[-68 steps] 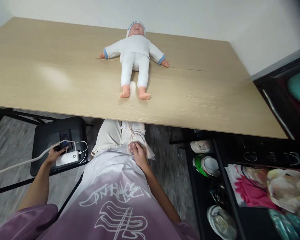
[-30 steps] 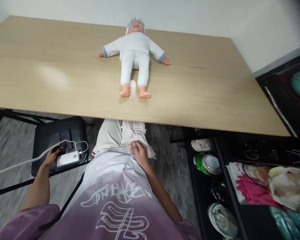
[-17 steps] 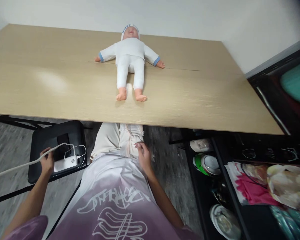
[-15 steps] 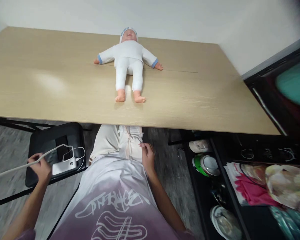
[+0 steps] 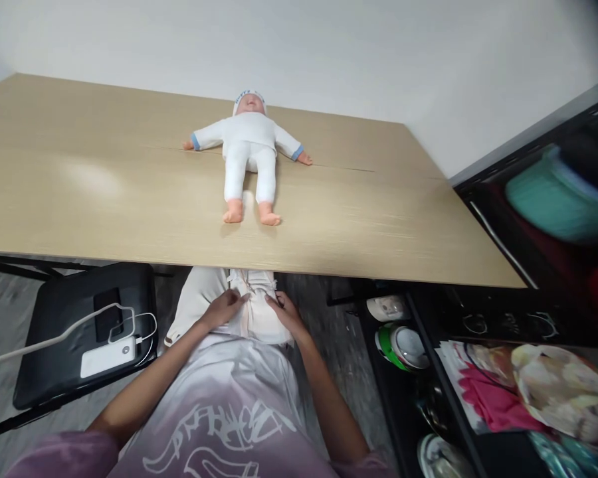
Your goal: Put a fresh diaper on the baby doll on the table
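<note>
On my lap lies a bundle of off-white cloth (image 5: 257, 312) with frayed or tied edges; its exact kind I cannot make out. My left hand (image 5: 224, 308) rests at its left side, fingers curled with the tips gripping the fabric. At the right side, my right hand (image 5: 285, 311) has thumb and fingers closed on the edge. Beyond them a baby doll (image 5: 250, 136) lies on its back on the wooden table (image 5: 104, 219). It wears a white suit with blue cuffs and a white cap, its arms spread and feet towards me.
A black stool (image 5: 44, 352) on my left carries a white power bank (image 5: 108, 358) with a white cable (image 5: 70, 330). On my right stands a black shelf (image 5: 448, 392) with a green-and-white container (image 5: 402, 346), pink cloth (image 5: 498, 401) and plastic bags. A teal basin (image 5: 558, 196) is further back.
My left hand has left the white cable above the stool and moved right to the cloth on my lap. My right hand stays by the cloth. The view has tilted slightly up.
</note>
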### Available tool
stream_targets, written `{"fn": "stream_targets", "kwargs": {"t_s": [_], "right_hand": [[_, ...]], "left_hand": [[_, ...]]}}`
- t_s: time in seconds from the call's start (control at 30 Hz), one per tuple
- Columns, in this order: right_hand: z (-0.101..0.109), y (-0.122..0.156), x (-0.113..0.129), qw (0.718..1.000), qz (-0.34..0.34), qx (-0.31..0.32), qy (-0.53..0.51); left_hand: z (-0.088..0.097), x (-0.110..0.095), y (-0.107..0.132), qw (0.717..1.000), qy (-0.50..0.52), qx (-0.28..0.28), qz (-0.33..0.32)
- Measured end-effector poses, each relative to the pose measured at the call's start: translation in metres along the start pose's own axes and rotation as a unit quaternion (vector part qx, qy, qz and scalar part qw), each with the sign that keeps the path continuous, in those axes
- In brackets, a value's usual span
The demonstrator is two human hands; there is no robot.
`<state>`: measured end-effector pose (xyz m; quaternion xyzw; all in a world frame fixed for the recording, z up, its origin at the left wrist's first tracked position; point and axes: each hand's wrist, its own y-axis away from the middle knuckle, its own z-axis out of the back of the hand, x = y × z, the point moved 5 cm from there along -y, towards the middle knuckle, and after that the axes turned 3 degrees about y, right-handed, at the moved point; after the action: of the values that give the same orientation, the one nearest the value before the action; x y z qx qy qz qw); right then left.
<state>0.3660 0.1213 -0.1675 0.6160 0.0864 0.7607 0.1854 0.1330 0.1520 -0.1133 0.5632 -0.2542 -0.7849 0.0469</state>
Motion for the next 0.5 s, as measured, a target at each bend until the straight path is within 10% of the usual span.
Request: {"fn": "stream_targets", "kwargs": {"t_s": [0.13,0.37,0.5], "right_hand": [[0.006,0.031,0.036,0.998,-0.020,0.038,-0.052],[0.051,0.179,0.138,0.990,0.081,0.079,-0.089],[0.042,0.184,0.171,0.985,0.125,0.059,-0.099]], "left_hand": [[-0.021,-0.022,-0.021,0.993,0.069,0.094,0.036],[-0.004,-0.080,0.132,0.963,0.220,0.143,-0.064],[0.018,-0.105,0.158,0.970,0.177,0.060,-0.154]]}}
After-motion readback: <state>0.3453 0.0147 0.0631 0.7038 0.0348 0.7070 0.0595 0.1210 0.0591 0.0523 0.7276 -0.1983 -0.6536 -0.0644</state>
